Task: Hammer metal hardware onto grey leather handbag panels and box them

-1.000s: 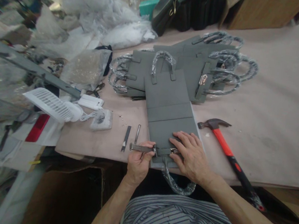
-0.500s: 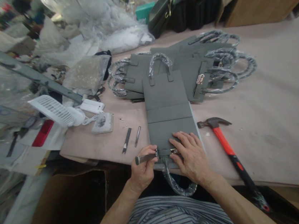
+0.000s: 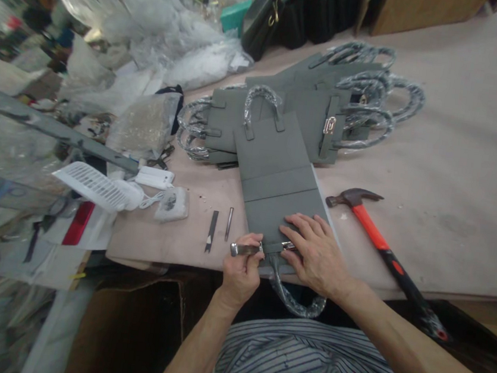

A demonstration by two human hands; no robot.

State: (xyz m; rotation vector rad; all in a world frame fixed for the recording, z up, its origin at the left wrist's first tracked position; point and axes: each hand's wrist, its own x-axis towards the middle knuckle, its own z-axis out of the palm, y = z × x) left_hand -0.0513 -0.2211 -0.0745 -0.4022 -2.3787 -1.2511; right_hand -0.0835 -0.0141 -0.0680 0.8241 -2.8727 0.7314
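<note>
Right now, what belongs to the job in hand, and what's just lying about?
Likely in the job: gray panel, under the right hand; metal tool, in the left hand; hammer, perhaps.
Likely lying about: white slatted device; teal box.

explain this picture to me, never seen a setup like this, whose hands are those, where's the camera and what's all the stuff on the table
There's no machine here: these are a person's two bare hands. The picture comes from a camera worn on that person's head, looking forward and down.

On the table lies a long grey panel, its far end overlapping a pile of similar grey pieces with plastic-wrapped handles. The hammer lies to the right; a flat strip and a thin rod lie to the left. Black bags stand at the back.

The left hand pinches a shiny piece; exactly what it is, I can't tell. The right hand lies spread on the panel, fingers by a small clasp.
</note>
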